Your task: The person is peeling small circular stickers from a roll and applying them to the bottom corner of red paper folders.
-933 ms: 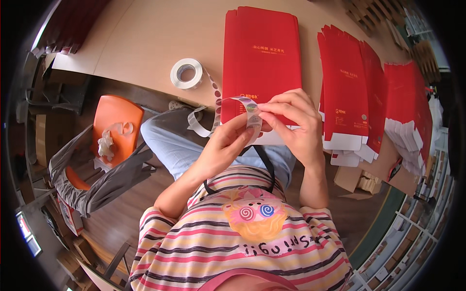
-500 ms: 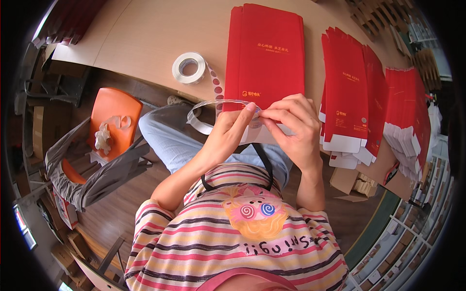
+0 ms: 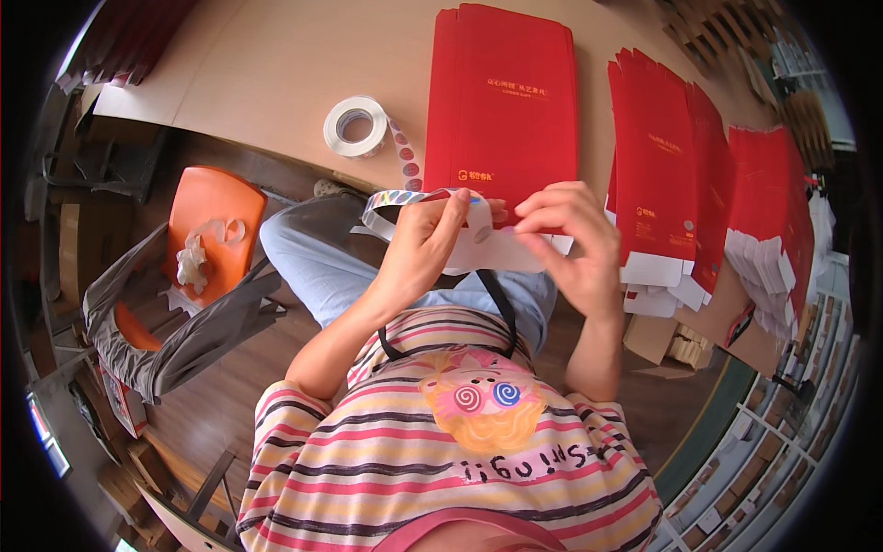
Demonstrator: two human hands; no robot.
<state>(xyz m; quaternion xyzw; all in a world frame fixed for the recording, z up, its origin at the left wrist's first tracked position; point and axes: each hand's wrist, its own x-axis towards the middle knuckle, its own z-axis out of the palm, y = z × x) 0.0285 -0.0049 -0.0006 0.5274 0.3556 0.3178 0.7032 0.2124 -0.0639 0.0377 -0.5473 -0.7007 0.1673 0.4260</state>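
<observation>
My left hand [image 3: 425,241] is closed on a strip of stickers [image 3: 394,199], pinched between thumb and fingers. The strip loops out to the left, shiny and multicoloured, and its pale end curls down past my thumb. My right hand [image 3: 578,241] is just to the right of it, thumb and forefinger closed at the tips on a small sticker, faint and pinkish. Under both hands lies a stack of flat red boxes [image 3: 501,110] with gold print, its white flap [image 3: 501,255] reaching over the table edge towards my lap.
A white roll of round red stickers [image 3: 355,127] lies left of the stack, its tail running to the boxes. More flat red boxes [image 3: 651,166] lean at the right, with another pile [image 3: 759,212] beyond. An orange chair [image 3: 217,221] with crumpled backing strips stands at the left.
My right hand has drawn away to the right from the strip with a small sticker at its fingertips. The strip in my left hand has turned, showing its coloured face.
</observation>
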